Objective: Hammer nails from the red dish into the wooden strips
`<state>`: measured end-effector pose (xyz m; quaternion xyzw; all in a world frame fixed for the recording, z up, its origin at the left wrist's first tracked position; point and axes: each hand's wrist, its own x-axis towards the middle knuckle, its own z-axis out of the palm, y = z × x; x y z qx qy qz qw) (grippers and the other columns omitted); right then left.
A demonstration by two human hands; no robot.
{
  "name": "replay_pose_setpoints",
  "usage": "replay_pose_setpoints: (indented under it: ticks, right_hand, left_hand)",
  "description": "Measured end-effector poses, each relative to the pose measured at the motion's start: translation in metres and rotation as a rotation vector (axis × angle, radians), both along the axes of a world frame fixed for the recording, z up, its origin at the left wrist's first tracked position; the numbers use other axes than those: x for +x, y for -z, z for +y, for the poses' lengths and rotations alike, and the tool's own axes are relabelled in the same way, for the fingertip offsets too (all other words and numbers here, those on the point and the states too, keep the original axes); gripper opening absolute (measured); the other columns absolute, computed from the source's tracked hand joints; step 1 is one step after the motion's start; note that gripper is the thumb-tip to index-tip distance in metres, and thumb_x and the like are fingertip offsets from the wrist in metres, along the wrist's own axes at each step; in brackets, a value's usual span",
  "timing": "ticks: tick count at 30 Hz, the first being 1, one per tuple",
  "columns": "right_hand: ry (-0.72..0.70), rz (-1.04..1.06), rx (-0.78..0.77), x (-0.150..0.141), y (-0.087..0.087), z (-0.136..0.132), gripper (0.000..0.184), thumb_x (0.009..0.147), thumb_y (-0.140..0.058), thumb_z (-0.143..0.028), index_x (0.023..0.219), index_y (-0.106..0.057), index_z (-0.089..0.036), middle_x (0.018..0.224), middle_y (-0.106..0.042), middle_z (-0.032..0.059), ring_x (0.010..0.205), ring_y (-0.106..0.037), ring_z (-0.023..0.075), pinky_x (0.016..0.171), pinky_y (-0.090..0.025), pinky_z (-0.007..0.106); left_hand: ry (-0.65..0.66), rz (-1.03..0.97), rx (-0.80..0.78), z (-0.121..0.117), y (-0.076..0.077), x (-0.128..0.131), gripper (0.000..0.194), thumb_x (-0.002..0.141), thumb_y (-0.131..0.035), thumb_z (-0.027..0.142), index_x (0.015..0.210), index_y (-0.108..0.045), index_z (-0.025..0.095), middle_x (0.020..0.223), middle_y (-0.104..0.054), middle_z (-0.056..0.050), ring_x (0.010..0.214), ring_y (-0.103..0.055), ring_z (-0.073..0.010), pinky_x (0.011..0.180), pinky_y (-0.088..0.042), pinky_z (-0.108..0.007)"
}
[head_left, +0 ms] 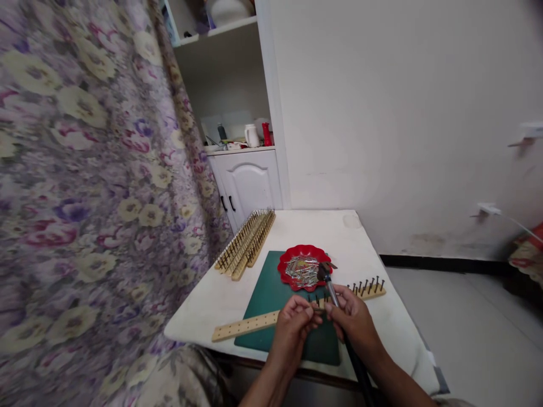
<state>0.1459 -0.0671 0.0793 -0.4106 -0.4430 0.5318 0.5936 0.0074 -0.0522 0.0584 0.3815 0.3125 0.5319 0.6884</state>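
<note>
My right hand [354,316] is wrapped round a hammer [332,293], its head up by the red dish and its dark handle slanting down toward me. The fingers of my left hand [297,325] are pinched together close to my right fingertips. Between the two hands is a thin nail [319,308], partly covered by fingers. Beneath them lies a long wooden strip [246,326]; its left part shows bare holes, and dark nails [367,286] stand upright along its right part. My hands hide its middle.
A scalloped red dish [283,265] full of loose nails [303,271] sits on a green mat [263,294]. Several nail-studded wooden strips [248,240] lie at the back left of the cloth-covered table [339,232]. A flowered curtain [106,169] hangs on the left.
</note>
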Motion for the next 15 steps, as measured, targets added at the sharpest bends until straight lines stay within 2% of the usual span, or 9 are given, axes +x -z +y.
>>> replay_pose_setpoints:
  ticks: [6, 10, 13, 15]
  right_hand:
    - [-0.016, -0.032, -0.013, 0.003, 0.001, -0.007, 0.031, 0.073, -0.067, -0.027, 0.098, -0.051, -0.018, 0.054, -0.052, -0.0097, 0.028, -0.035, 0.0026, 0.029, -0.026, 0.014]
    - [-0.045, -0.059, -0.017, 0.0, 0.005, -0.013, 0.034, 0.074, -0.066, -0.026, 0.103, -0.05, -0.019, 0.058, -0.055, -0.0086, 0.028, -0.036, 0.0025, 0.029, -0.026, 0.014]
    - [-0.068, -0.085, -0.026, 0.0, 0.006, -0.017, 0.031, 0.077, -0.062, -0.028, 0.103, -0.049, -0.018, 0.056, -0.055, -0.0084, 0.027, -0.036, 0.0029, 0.029, -0.026, 0.015]
    - [-0.068, -0.084, -0.026, 0.003, 0.004, -0.018, 0.03, 0.078, -0.061, -0.03, 0.104, -0.049, -0.018, 0.055, -0.054, -0.0084, 0.027, -0.037, 0.0031, 0.029, -0.025, 0.015]
  left_hand:
    - [0.018, 0.384, 0.192, -0.008, 0.004, -0.003, 0.013, 0.072, -0.069, 0.024, 0.076, -0.061, 0.015, 0.066, -0.065, -0.001, 0.057, -0.058, -0.0108, 0.056, -0.04, -0.02]
    - [-0.02, 0.643, 0.414, -0.022, 0.0, -0.003, 0.008, 0.077, -0.062, 0.022, 0.074, -0.066, 0.016, 0.068, -0.064, -0.001, 0.065, -0.056, -0.0128, 0.063, -0.041, -0.021]
    - [-0.074, 0.736, 0.537, -0.025, 0.001, -0.01, 0.009, 0.077, -0.062, 0.02, 0.073, -0.068, 0.016, 0.077, -0.064, -0.003, 0.074, -0.057, -0.0152, 0.068, -0.042, -0.023]
    - [-0.128, 0.768, 0.541, -0.022, 0.007, -0.02, 0.008, 0.075, -0.062, 0.021, 0.073, -0.069, 0.017, 0.079, -0.063, -0.004, 0.077, -0.057, -0.0161, 0.07, -0.042, -0.023]
